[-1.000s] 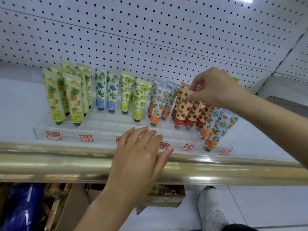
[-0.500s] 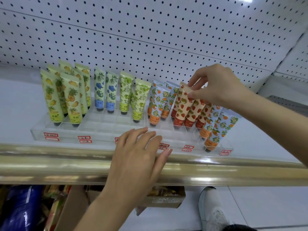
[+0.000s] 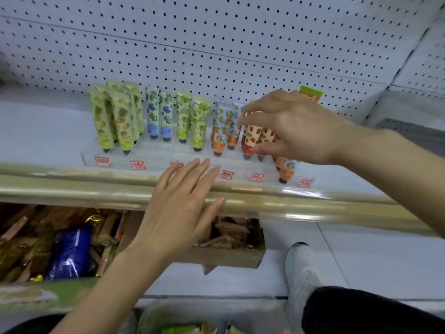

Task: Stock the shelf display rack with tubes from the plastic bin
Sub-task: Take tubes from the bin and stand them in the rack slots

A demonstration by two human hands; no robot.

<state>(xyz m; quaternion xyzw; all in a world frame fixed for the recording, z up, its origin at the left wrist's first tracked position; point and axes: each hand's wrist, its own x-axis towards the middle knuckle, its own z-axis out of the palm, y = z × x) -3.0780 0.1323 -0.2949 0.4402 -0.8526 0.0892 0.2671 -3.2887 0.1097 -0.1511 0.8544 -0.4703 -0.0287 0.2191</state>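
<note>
Now clear rack [image 3: 154, 161] holds cap-down tubes [image 3: 120, 121] — left hand [image 3: 178, 213] flat, right hand [image 3: 296, 126] spread over strawberry tubes [image 3: 252, 135].

The person's left hand [image 3: 178, 213] and right hand [image 3: 296, 128] are bare, as are both forearms to the frame's edge, while lower right show a pale grey-white sneaker [image 3: 302, 273] and a dark trouser leg [image 3: 361, 309].

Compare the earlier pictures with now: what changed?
The right hand released the top of the red strawberry-print plastic tube and now spreads open before it. The left hand stays flat at the front of the clear plastic rack.
</note>
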